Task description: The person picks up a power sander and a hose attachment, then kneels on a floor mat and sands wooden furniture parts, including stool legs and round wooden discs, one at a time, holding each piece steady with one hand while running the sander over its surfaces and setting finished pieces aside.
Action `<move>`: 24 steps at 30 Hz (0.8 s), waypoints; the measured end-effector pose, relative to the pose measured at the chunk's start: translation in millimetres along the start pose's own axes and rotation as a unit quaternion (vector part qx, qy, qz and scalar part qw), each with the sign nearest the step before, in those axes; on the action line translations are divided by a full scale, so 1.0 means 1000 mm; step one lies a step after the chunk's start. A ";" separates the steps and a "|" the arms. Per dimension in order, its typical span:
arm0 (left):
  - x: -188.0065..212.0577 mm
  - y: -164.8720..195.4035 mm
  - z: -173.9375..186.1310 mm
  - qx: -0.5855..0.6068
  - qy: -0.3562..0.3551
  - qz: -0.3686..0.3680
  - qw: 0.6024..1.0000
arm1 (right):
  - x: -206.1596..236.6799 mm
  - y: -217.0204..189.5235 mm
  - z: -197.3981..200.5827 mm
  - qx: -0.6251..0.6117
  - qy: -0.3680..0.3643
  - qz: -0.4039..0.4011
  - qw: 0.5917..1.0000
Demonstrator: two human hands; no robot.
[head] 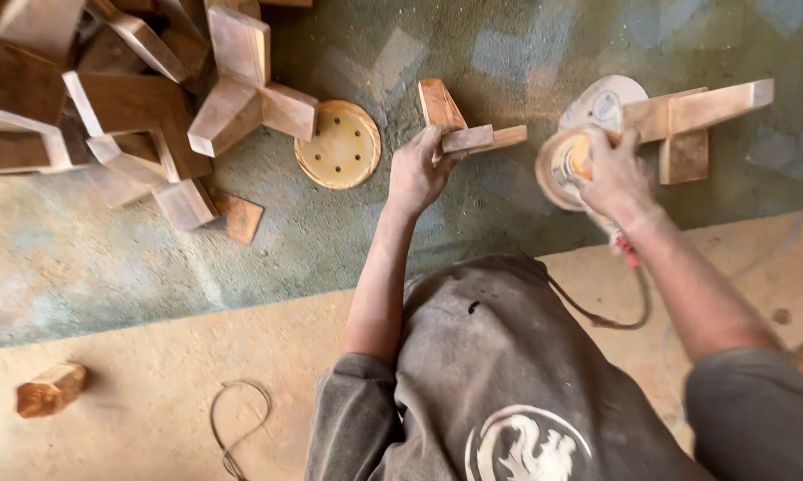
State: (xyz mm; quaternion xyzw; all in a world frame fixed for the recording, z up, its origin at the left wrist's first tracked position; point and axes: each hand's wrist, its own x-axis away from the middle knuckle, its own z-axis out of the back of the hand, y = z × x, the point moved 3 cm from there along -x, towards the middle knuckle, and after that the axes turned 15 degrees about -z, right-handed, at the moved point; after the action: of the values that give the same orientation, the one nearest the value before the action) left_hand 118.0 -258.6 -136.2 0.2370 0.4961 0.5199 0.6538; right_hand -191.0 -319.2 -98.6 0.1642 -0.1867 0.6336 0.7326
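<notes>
Wooden offcut block, small, brown point(51, 389), lies far left on the sawdust-covered tan floor point(152, 392); thin looped cord point(239, 428) near it, apart. Upper left I see a heap of three-armed brown wooden joint pieces point(134, 98) on the dusty green mat point(108, 258). Round tan sanding disc w/ holes point(337, 144) lies flat just right of the heap, not touching either hand. Left hand point(417, 174) at centre, fingers clamped on a small three-armed wooden piece point(464, 129), held just over the mat. Right hand point(617, 174) is wrapped round a round disc sander point(566, 165), fingers closed over its body; black cable point(611, 312) trails back toward me. Another light wooden joint piece point(700, 120) sits behind the sander, touching or just beside — can't tell which.
</notes>
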 end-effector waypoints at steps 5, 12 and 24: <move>-0.007 0.003 0.003 -0.030 -0.019 0.002 0.999 | 0.025 0.011 0.011 -0.113 0.082 0.026 0.990; -0.040 0.015 -0.025 -0.215 -0.246 -0.013 0.945 | 0.044 -0.024 0.030 -0.191 0.128 0.058 0.971; 0.103 -0.015 0.018 -0.167 -0.019 0.107 0.980 | 0.060 0.024 0.048 -0.292 0.137 0.091 0.942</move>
State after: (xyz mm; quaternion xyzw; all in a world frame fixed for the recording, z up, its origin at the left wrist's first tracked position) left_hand 137.4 -166.2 -182.7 0.1865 0.3616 0.6576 0.6340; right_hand -210.7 -286.2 -27.3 -0.1630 -0.2754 0.6314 0.7064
